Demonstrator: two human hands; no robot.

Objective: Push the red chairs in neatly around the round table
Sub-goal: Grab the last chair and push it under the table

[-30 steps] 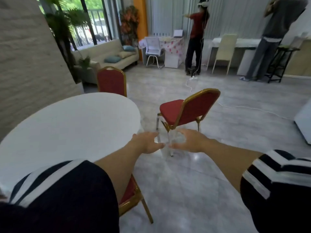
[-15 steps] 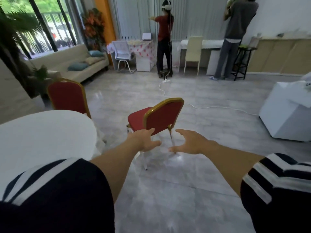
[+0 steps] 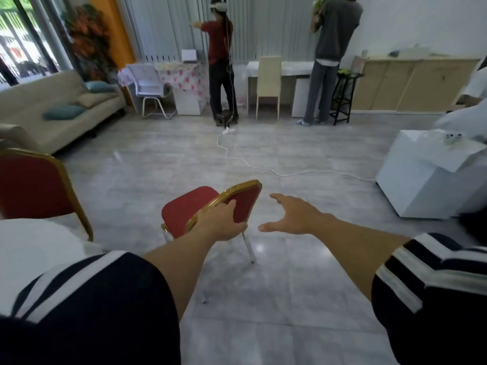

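Head view: your left hand (image 3: 220,223) grips the red chair (image 3: 208,210) back; close your spread, empty right hand (image 3: 292,216) beside it, then push toward the round table (image 3: 31,248).

left hand (image 3: 220,223) now on chair back (image 3: 243,204) | table (mostly) out of view

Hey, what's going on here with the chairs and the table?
A person is tidying red chairs around a round white table. Their left hand grips the gold-framed back of the stray chair standing out on the floor, apart from the table. The right hand is open beside the backrest, not touching it. Another red chair stands by the table.
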